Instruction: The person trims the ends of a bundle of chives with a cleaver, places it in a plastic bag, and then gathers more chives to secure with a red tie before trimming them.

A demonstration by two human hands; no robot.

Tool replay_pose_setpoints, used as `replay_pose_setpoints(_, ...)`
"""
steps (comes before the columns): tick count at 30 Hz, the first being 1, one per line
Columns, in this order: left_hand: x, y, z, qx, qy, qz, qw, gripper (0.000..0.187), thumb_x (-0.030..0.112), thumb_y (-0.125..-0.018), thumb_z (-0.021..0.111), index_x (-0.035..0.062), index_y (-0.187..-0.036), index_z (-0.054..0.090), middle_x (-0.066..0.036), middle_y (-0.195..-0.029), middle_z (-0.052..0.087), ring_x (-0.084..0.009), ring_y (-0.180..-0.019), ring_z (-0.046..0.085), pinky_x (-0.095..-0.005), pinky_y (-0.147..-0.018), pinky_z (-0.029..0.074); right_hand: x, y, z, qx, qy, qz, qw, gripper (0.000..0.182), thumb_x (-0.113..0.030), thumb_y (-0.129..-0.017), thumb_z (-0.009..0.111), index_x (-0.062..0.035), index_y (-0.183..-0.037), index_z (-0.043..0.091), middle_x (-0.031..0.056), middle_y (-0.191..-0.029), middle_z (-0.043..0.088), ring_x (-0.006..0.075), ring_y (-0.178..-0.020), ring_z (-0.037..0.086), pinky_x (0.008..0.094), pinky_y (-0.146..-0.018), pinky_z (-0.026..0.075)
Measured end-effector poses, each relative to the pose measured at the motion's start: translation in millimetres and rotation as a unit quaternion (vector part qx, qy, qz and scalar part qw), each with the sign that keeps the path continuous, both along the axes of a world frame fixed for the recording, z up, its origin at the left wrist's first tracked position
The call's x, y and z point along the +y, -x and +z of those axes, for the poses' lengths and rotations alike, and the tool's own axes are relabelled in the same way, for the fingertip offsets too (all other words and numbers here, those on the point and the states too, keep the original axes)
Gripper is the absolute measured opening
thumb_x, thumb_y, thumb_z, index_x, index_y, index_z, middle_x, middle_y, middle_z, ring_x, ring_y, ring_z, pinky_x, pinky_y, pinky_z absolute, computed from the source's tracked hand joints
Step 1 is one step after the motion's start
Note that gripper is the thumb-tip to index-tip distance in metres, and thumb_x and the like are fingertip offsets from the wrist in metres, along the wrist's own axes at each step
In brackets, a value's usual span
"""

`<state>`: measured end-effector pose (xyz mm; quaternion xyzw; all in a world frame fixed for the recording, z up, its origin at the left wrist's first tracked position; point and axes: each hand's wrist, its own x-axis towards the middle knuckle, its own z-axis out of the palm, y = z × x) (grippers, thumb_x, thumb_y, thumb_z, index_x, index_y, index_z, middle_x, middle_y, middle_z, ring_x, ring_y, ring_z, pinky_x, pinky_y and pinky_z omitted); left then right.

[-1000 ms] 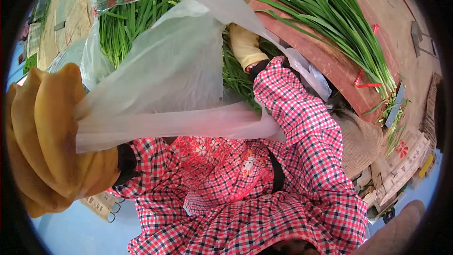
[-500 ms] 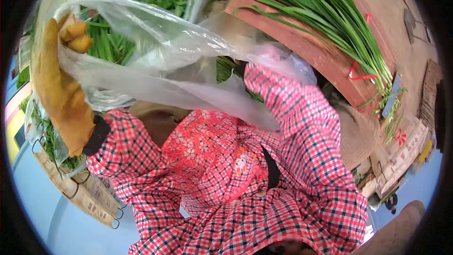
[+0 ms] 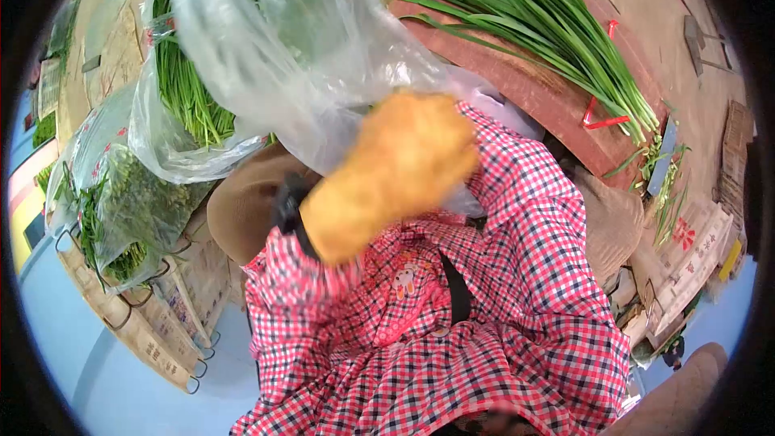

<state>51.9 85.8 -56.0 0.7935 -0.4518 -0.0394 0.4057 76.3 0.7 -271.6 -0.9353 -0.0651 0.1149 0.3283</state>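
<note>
Left of the red board (image 3: 557,109), the clear bag (image 3: 242,48) is draped loosely; the left hand (image 3: 395,165) is blurred, its fingers unreadable, and the right hand's are hidden. Such film is best pinched by its rim, unhurriedly, clear of the board's edge.

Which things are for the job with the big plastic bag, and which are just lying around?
Probably for the job:
- plastic bag, by the gloved left hand
- long greens
- red board under them

Seemingly just lying about:
- blue-grey strip
- printed cardboard
- bagged greens, far left
</note>
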Motion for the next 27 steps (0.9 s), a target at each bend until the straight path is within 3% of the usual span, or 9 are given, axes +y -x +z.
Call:
replay_pose_setpoints(3, 47.6, -59.4, -79.3, -0.116, -0.112, 0.068, 0.985, 0.028, 0.018, -0.084, 0.071, 0.006, -0.109, 0.069, -0.016, -0.103, 0.069, -0.034, -0.096, 0.064, -0.0407, -0.088, 0.05, -23.4, -9.9, 27.7, 0.051, -0.033, 0.029, 0.998, 0.035, -0.016, -0.074, 0.071, 0.0005, -0.104, 0.065, 0.0205, -0.097, 0.069, 0.0366, -0.092, 0.067, 0.0446, -0.079, 0.053)
replay_pose_setpoints(5, 84.4, -106.1, -122.1, -0.006, -0.16, 0.175, 0.972, 0.028, 0.016, -0.087, 0.066, 0.0037, -0.112, 0.069, -0.018, -0.111, 0.069, -0.034, -0.103, 0.064, -0.0395, -0.091, 0.049, -36.2, -10.2, 66.8, 0.091, 0.014, 0.021, 0.995, 0.05, -0.018, -0.066, 0.076, 0.0011, -0.111, 0.063, 0.0201, -0.097, 0.069, 0.0362, -0.093, 0.067, 0.0441, -0.081, 0.053)
replay_pose_setpoints(6, 95.8, -118.0, -126.5, 0.118, -0.132, 0.18, 0.968, 0.029, 0.014, -0.089, 0.061, 0.0017, -0.114, 0.068, -0.019, -0.116, 0.068, -0.0333, -0.11, 0.063, -0.0377, -0.095, 0.048, -45.0, -7.6, 95.6, 0.088, 0.052, 0.051, 0.993, 0.046, -0.016, -0.068, 0.075, -0.0005, -0.11, 0.061, 0.0186, -0.095, 0.069, 0.0338, -0.09, 0.067, 0.0436, -0.08, 0.052)
replay_pose_setpoints(11, 99.1, -121.4, -129.9, 0.063, -0.126, 0.176, 0.974, 0.029, 0.011, -0.087, 0.061, 0.0049, -0.114, 0.069, -0.017, -0.111, 0.07, -0.0335, -0.107, 0.064, -0.0357, -0.096, 0.047, -85.9, 21.5, 88.4, 0.14, -0.229, 0.061, 0.961, 0.041, -0.01, -0.067, 0.077, -0.0025, -0.104, 0.061, 0.0126, -0.087, 0.067, 0.0217, -0.081, 0.06, 0.0346, -0.077, 0.049)
replay_pose_setpoints(14, 88.2, -108.5, -102.1, -0.041, -0.048, 0.235, 0.97, 0.023, 0.009, -0.09, 0.061, 0.0016, -0.109, 0.07, -0.015, -0.105, 0.072, -0.0292, -0.095, 0.068, -0.0335, -0.087, 0.052, -83.8, 26.6, 94.7, 0.139, -0.22, 0.029, 0.965, 0.042, -0.004, -0.067, 0.078, -0.0012, -0.106, 0.061, 0.0067, -0.092, 0.068, 0.0158, -0.085, 0.059, 0.0313, -0.08, 0.048)
replay_pose_setpoints(15, 76.9, -94.3, -82.5, 0.046, 0.016, 0.286, 0.957, 0.021, 0.009, -0.09, 0.06, 0.0005, -0.108, 0.069, -0.015, -0.1, 0.072, -0.0264, -0.09, 0.068, -0.0329, -0.083, 0.052, -83.1, 25.9, 88.9, 0.142, -0.214, 0.019, 0.966, 0.043, -0.006, -0.068, 0.079, -0.0007, -0.107, 0.061, 0.0074, -0.093, 0.068, 0.017, -0.086, 0.061, 0.0317, -0.081, 0.049)
replay_pose_setpoints(19, 38.4, 9.1, -61.6, 0.363, 0.163, 0.36, 0.844, 0.024, 0.01, -0.092, 0.061, -0.0017, -0.113, 0.064, -0.009, -0.088, 0.07, -0.0143, -0.073, 0.066, -0.028, -0.067, 0.053, -80.3, 28.9, 104.7, 0.104, -0.177, 0.007, 0.979, 0.043, -0.01, -0.069, 0.079, -0.0005, -0.107, 0.062, 0.0111, -0.093, 0.069, 0.0217, -0.088, 0.064, 0.0343, -0.081, 0.05)
replay_pose_setpoints(21, 16.5, 38.1, -63.8, 0.556, 0.058, 0.38, 0.737, 0.022, 0.008, -0.094, 0.059, -0.0029, -0.112, 0.058, -0.014, -0.095, 0.07, -0.021, -0.079, 0.07, -0.0287, -0.063, 0.053, -81.1, 33.6, 97.0, 0.098, -0.203, -0.003, 0.974, 0.043, -0.015, -0.07, 0.078, 0.0, -0.106, 0.061, 0.0168, -0.094, 0.069, 0.0287, -0.09, 0.066, 0.0373, -0.082, 0.051)
replay_pose_setpoints(27, 22.3, 7.3, -140.2, 0.581, 0.26, 0.448, 0.628, 0.025, 0.004, -0.091, 0.06, 0.0005, -0.116, 0.057, -0.012, -0.1, 0.067, -0.0219, -0.083, 0.068, -0.0303, -0.068, 0.056, -75.7, 51.2, 110.9, 0.055, -0.195, -0.054, 0.978, 0.052, -0.008, -0.069, 0.078, -0.0003, -0.115, 0.056, 0.017, -0.104, 0.067, 0.0272, -0.099, 0.066, 0.0372, -0.087, 0.051)
